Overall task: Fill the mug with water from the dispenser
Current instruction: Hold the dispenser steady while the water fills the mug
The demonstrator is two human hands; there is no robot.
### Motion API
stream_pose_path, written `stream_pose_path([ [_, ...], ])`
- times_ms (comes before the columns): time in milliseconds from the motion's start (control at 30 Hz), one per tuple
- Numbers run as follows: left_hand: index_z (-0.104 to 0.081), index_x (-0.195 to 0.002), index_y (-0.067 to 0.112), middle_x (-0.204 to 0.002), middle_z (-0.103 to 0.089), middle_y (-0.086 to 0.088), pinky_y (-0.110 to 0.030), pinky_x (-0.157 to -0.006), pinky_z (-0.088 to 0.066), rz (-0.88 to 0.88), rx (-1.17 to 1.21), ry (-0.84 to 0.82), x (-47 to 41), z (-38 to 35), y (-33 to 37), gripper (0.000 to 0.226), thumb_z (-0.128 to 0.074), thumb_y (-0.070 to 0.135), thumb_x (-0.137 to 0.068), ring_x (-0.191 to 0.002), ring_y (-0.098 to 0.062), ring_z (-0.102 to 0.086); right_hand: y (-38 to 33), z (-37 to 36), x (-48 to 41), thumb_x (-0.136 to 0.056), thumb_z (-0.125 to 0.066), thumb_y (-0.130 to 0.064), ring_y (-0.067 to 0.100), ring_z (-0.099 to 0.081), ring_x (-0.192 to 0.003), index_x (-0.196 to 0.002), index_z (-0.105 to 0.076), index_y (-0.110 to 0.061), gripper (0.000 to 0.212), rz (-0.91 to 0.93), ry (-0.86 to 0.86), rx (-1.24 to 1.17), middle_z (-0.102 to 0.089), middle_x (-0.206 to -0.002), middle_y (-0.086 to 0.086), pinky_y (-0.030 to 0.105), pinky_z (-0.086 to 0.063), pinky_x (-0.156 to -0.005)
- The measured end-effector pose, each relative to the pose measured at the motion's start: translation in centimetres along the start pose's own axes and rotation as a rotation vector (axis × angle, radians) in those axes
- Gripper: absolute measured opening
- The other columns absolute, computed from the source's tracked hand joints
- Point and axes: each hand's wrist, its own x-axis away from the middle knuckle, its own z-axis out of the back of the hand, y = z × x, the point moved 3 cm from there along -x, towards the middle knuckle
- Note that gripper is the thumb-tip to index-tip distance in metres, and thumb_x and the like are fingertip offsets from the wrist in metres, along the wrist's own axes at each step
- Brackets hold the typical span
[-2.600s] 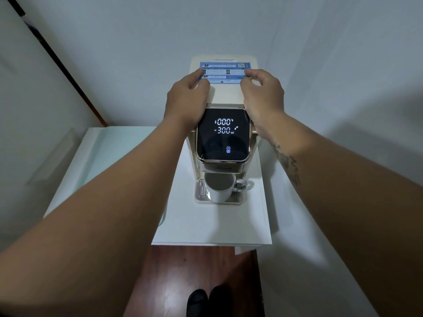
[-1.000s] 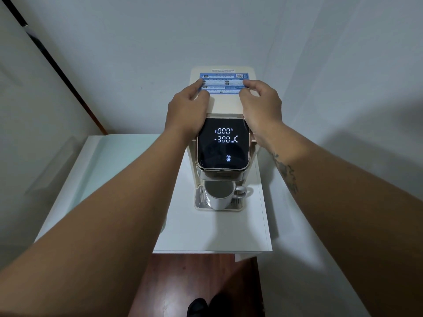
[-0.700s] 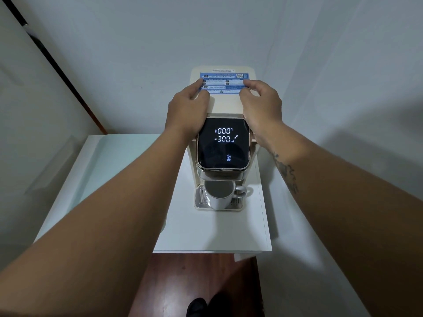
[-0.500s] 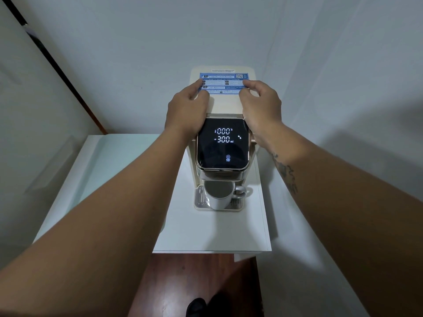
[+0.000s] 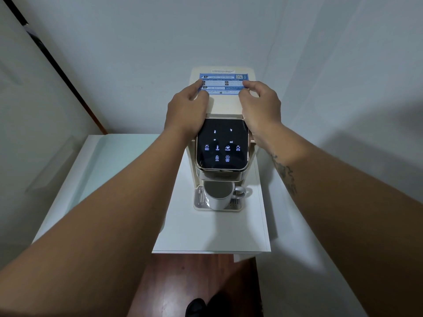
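Note:
A cream water dispenser (image 5: 225, 106) stands on a white cabinet (image 5: 206, 232). Its black touch screen (image 5: 222, 145) shows small menu icons, with lock and start/stop at the bottom. A white mug (image 5: 218, 202) stands upright on the drip tray (image 5: 200, 200) under the spout, handle to the right. The part of its inside I can see looks dark; I cannot tell the water level. My left hand (image 5: 185, 108) and my right hand (image 5: 261, 104) rest on the dispenser's top, behind the screen. Their fingertips touch a blue label (image 5: 223, 84). Neither hand holds anything.
White walls close in behind and to the right of the dispenser. A dark door frame (image 5: 57, 65) runs diagonally on the left. Below the cabinet's front edge lie a wooden floor (image 5: 183, 282) and dark shoes (image 5: 201, 307).
The screen has switched from the lit digits with 300 ml to a row of menu icons. Both hands stay on the dispenser's top and the mug has not moved.

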Motion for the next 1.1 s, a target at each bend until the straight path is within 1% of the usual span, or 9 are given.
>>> stream_pose_path([
  [133, -0.059, -0.142, 0.036, -0.144, -0.061, 0.014, -0.037, -0.114, -0.043, 0.0, 0.008, -0.003, 0.03, 0.0, 0.02, 0.057, -0.044, 0.04, -0.088, -0.131, -0.012, -0.056, 0.0, 0.01, 0.03, -0.091, -0.053, -0.027, 0.009, -0.067, -0.092, -0.122, -0.068, -0.031, 0.035, -0.004, -0.002, -0.015, -0.059, -0.104, -0.018, 0.032, -0.058, -0.09],
  [267, -0.058, -0.143, 0.034, -0.145, -0.06, 0.012, -0.037, -0.115, -0.043, -0.009, 0.007, -0.001, -0.04, 0.01, -0.01, 0.053, -0.045, 0.037, -0.091, -0.131, -0.013, -0.056, 0.02, 0.05, 0.01, -0.092, -0.053, -0.025, 0.001, -0.062, -0.085, -0.124, -0.068, -0.029, 0.035, 0.001, 0.001, -0.013, -0.057, -0.098, -0.021, 0.024, -0.054, -0.083],
  [333, -0.058, -0.143, 0.035, -0.145, -0.061, 0.012, -0.037, -0.115, -0.043, -0.007, 0.005, -0.002, -0.07, -0.01, -0.05, 0.053, -0.045, 0.037, -0.091, -0.131, -0.013, -0.056, 0.06, 0.02, 0.02, -0.091, -0.053, -0.026, 0.004, -0.064, -0.085, -0.123, -0.068, -0.03, 0.035, 0.0, 0.001, -0.013, -0.055, -0.093, -0.025, 0.026, -0.056, -0.084],
  [467, -0.059, -0.141, 0.036, -0.142, -0.063, 0.013, -0.038, -0.114, -0.044, -0.006, 0.003, 0.003, -0.01, 0.04, 0.01, 0.058, -0.044, 0.042, -0.085, -0.13, -0.014, -0.058, 0.02, -0.11, -0.01, -0.09, -0.054, -0.027, 0.011, -0.067, -0.096, -0.122, -0.068, -0.031, 0.035, 0.0, 0.007, -0.013, -0.06, -0.105, -0.017, 0.033, -0.056, -0.093],
  [633, -0.059, -0.142, 0.035, -0.143, -0.062, 0.014, -0.036, -0.114, -0.043, -0.009, 0.008, -0.011, 0.04, 0.0, 0.04, 0.052, -0.045, 0.037, -0.092, -0.13, -0.011, -0.056, 0.19, -0.1, -0.11, -0.091, -0.054, -0.026, 0.0, -0.06, -0.085, -0.123, -0.068, -0.03, 0.035, 0.012, 0.008, -0.006, -0.054, -0.095, -0.024, 0.022, -0.05, -0.086],
  [767, -0.059, -0.142, 0.036, -0.144, -0.061, 0.014, -0.036, -0.114, -0.043, -0.006, 0.005, -0.009, 0.08, 0.02, 0.06, 0.053, -0.045, 0.038, -0.091, -0.13, -0.012, -0.056, 0.16, -0.03, -0.17, -0.091, -0.053, -0.026, 0.005, -0.062, -0.09, -0.123, -0.068, -0.03, 0.035, 0.01, 0.003, -0.014, -0.056, -0.103, -0.019, 0.023, -0.051, -0.087],
  [900, -0.058, -0.143, 0.035, -0.145, -0.06, 0.013, -0.034, -0.114, -0.043, 0.0, 0.012, -0.009, 0.06, -0.08, 0.19, 0.049, -0.046, 0.035, -0.095, -0.13, -0.012, -0.055, 0.21, -0.04, -0.31, -0.092, -0.053, -0.025, -0.005, -0.057, -0.079, -0.125, -0.067, -0.03, 0.036, 0.015, -0.001, -0.011, -0.056, -0.105, -0.017, 0.018, -0.047, -0.078],
  [1033, -0.058, -0.143, 0.035, -0.144, -0.061, 0.013, -0.035, -0.113, -0.044, -0.01, 0.005, -0.012, 0.25, 0.04, 0.29, 0.051, -0.045, 0.037, -0.093, -0.13, -0.013, -0.056, 0.18, -0.01, -0.16, -0.091, -0.053, -0.027, 0.005, -0.063, -0.094, -0.123, -0.067, -0.031, 0.035, 0.007, 0.004, -0.003, -0.059, -0.107, -0.017, 0.026, -0.054, -0.09],
  [1100, -0.059, -0.142, 0.035, -0.143, -0.062, 0.012, -0.036, -0.113, -0.045, -0.009, 0.005, -0.008, 0.23, 0.16, 0.28, 0.051, -0.045, 0.038, -0.093, -0.128, -0.013, -0.057, 0.09, -0.04, -0.1, -0.091, -0.053, -0.027, 0.003, -0.062, -0.088, -0.123, -0.067, -0.031, 0.035, 0.001, 0.005, 0.0, -0.057, -0.101, -0.021, 0.028, -0.055, -0.091],
])
